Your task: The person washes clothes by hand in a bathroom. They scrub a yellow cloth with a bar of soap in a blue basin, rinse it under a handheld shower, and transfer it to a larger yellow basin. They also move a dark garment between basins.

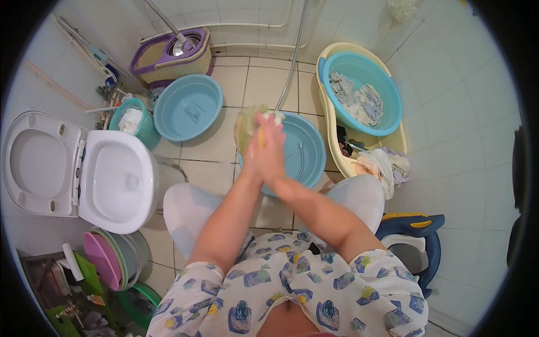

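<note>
My left hand (252, 156) and my right hand (271, 145) are pressed together, palm to palm, above the left part of a blue plastic basin (309, 139) on the floor. A limp yellow-green cloth (247, 120) is squeezed between them and bulges out past the fingers on the left. Something yellow also shows between the palms; whether it is part of the cloth I cannot tell. Behind my fingers a metal shower hose (290, 76) runs down toward the basin, and its lower end is hidden.
Left stand a second blue basin (189, 122), an open toilet (122, 181), a waste basket (147, 132) and a mop bucket (177, 63). On the right, a cream baby bath (330, 122) carries a turquoise basin (358, 63) of wet clothes. A blue potty seat (436, 248) is by my right side.
</note>
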{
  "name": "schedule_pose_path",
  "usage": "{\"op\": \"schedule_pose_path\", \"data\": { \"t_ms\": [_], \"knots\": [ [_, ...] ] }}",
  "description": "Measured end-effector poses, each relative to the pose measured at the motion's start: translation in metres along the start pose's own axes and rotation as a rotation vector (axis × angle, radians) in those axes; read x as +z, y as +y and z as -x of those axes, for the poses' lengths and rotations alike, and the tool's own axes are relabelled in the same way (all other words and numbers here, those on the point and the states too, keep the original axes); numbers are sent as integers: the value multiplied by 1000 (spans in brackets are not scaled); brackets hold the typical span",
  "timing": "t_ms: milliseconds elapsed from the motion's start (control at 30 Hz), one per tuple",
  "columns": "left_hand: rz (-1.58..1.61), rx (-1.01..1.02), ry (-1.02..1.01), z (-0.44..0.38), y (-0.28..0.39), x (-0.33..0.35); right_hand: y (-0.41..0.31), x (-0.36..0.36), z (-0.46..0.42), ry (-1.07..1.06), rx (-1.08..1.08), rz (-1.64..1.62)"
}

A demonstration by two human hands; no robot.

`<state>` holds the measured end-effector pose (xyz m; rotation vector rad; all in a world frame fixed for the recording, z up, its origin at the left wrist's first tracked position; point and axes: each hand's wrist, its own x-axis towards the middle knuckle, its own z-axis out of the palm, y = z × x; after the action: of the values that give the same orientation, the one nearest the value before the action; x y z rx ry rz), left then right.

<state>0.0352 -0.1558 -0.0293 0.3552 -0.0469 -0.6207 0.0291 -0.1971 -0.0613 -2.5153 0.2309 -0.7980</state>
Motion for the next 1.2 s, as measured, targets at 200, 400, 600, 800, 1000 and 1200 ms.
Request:
{"op": "schedule_pose_path", "data": {
  "t_ms": [200, 400, 600, 800, 1000, 1200],
  "knots": [
    [-316, -60, 80, 8, 6, 21, -17, -37, -7, -94, 226, -62],
    [-264, -84, 148, 2, -1, 35, 42, -55, -59, 28, 730, -1001],
    [-537, -42, 280, -4, 34, 38, 61, -92, -79, 32, 954, -1249],
    [-1238, 199, 231, -13, 25, 16, 4, -119, -94, 287, 337, -629],
    [-1487, 303, -57, 0, 26, 11, -30, -78, -59, 37, 105, -466],
    [-1028, 299, 304, -11, 20, -7, -28, -73, -34, -35, 583, -916]
  ]
}}
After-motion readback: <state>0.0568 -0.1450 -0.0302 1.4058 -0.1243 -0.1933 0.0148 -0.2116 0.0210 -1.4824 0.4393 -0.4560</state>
